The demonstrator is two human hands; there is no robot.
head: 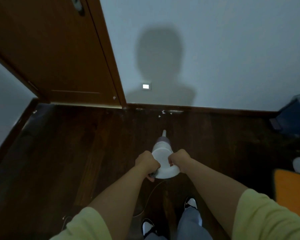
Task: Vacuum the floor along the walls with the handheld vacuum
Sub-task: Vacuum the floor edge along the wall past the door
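A white handheld vacuum [163, 156] with a purple band and a narrow nozzle [164, 133] points down at the dark wooden floor [87, 144], its tip a short way from the far wall's skirting [206, 109]. My left hand [146, 162] grips the vacuum's left rear side and my right hand [179, 161] grips its right side. A thin cord [149, 196] trails from the vacuum back toward my feet. Small white scraps [163, 112] lie on the floor by the skirting, ahead of the nozzle.
A brown wooden door [55, 58] stands at the left of the pale wall [215, 49], which has a small lit plate [146, 86]. A dark blue bin [294, 115] sits at the right, an orange object [291, 189] nearer. Another scrap [35, 111] lies by the left wall.
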